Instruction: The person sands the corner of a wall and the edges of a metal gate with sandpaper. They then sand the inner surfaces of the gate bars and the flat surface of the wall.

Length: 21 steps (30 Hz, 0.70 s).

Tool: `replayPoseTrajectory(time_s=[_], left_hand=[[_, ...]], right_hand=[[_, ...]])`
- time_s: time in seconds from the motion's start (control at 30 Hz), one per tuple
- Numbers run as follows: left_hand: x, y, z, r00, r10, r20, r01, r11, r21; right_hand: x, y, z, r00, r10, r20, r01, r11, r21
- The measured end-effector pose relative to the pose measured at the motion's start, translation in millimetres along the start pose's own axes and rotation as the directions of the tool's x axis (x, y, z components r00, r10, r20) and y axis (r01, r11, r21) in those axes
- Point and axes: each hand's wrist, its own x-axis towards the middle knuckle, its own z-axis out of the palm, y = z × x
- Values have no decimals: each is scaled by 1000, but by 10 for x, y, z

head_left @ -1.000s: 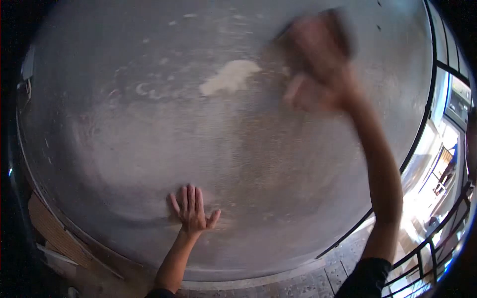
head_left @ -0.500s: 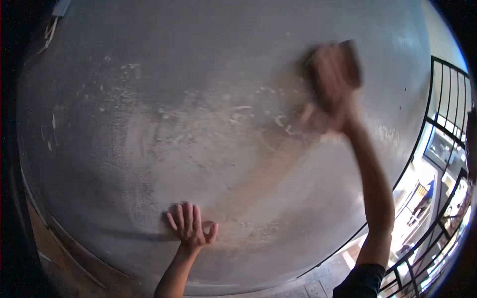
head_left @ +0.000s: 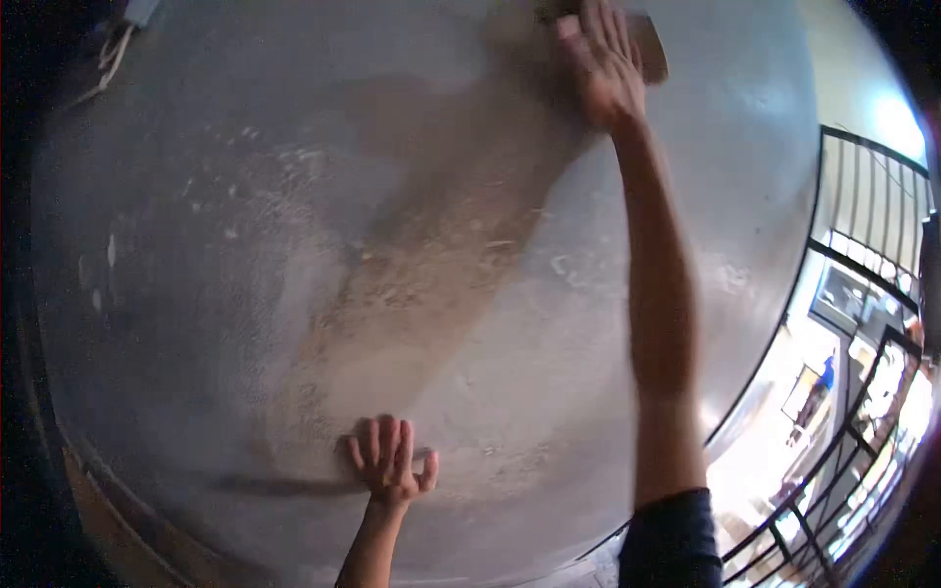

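Note:
High on the grey wall (head_left: 451,363), my right hand (head_left: 610,69) presses flat over a brown sanding pad (head_left: 651,51), whose curved right edge sticks out past my fingers. Most of the pad is hidden under the palm, and the right arm is stretched far up. Low on the same wall, my left hand (head_left: 392,465) rests with its fingers spread and holds nothing. Between the two hands the wall bears rough, pale scuffed patches (head_left: 294,186), partly under the shadow of my right arm.
To the right, past the wall's edge, stands a black metal railing (head_left: 863,431) with a brightly lit area and a distant person (head_left: 816,397) beyond it. A white box with loose cables (head_left: 116,59) is at the upper left. Brown boarding (head_left: 108,514) runs along the lower left.
My right hand has moved up and to the left across the wall with the sanding pad. My left hand stays spread on the wall, while the whole view has shifted slightly.

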Motion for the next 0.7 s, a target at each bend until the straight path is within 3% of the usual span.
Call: replayPoseTrajectory(time_s=[0.03, 0.1, 0.17, 0.2, 0.27, 0.3, 0.33, 0.37, 0.4, 0.43, 0.47, 0.53, 0.57, 0.6, 0.63, 0.67, 0.7], left_hand=[[19, -5, 1, 1000, 4, 4, -4, 1000, -16], [24, -28, 16, 1000, 10, 3, -10, 1000, -15], [22, -49, -24, 1000, 11, 20, -11, 1000, 3], [47, -16, -29, 1000, 9, 5, -9, 1000, 0], [65, -34, -68, 1000, 15, -6, -15, 1000, 14], [89, -31, -63, 998, 19, -52, -19, 1000, -2], [31, 111, 47, 998, 16, -57, -16, 1000, 6], [9, 107, 42, 1000, 6, -25, -6, 1000, 22], [7, 116, 37, 1000, -8, 2, 7, 999, 36], [52, 130, 17, 1000, -10, -24, 10, 1000, 24], [81, 113, 22, 999, -16, -46, 17, 999, 32], [28, 98, -12, 1000, 2, -18, -2, 999, 37], [33, 91, -39, 1000, -5, 12, 4, 1000, 19], [57, 103, -48, 1000, -11, 1, 11, 1000, 10], [56, 105, -71, 1000, 13, 8, -13, 1000, 24], [59, 93, -67, 999, 44, 18, -45, 998, 45], [33, 86, -25, 999, 45, -25, -45, 999, 11]], right_hand=[[-91, 134, 40, 1000, -2, -12, 1, 999, -33], [-318, 283, 464, 961, -157, -227, 57, 917, -394], [-802, -609, 276, 940, -336, 62, 341, 904, -257], [-1021, -693, 371, 935, -349, 59, 351, 898, -264], [-1401, -636, 646, 846, -247, 472, 191, 968, 164], [-1134, -990, 0, 721, -283, 632, 463, 876, -136], [-1206, -319, -92, 829, -289, 479, 415, 892, -180], [-1142, 392, -101, 924, -149, 353, 151, 988, 23], [-1004, 450, -379, 994, 92, 67, -70, 959, -273], [-985, 644, -553, 907, 416, -66, -418, 908, -21], [-964, 596, -511, 915, 397, -75, -399, 917, -11], [-1180, 434, -398, 907, 402, -127, -420, 841, -340], [-1350, 324, -152, 993, -92, -79, 56, 922, -383], [-1471, -113, -49, 961, -257, 103, 276, 920, -278], [-1602, -773, -68, 933, -340, 120, 322, 935, 148], [-1716, -1051, -77, 801, -339, 494, 288, 941, 178], [-1776, -998, -43, 637, -432, 639, 484, 869, 105]])
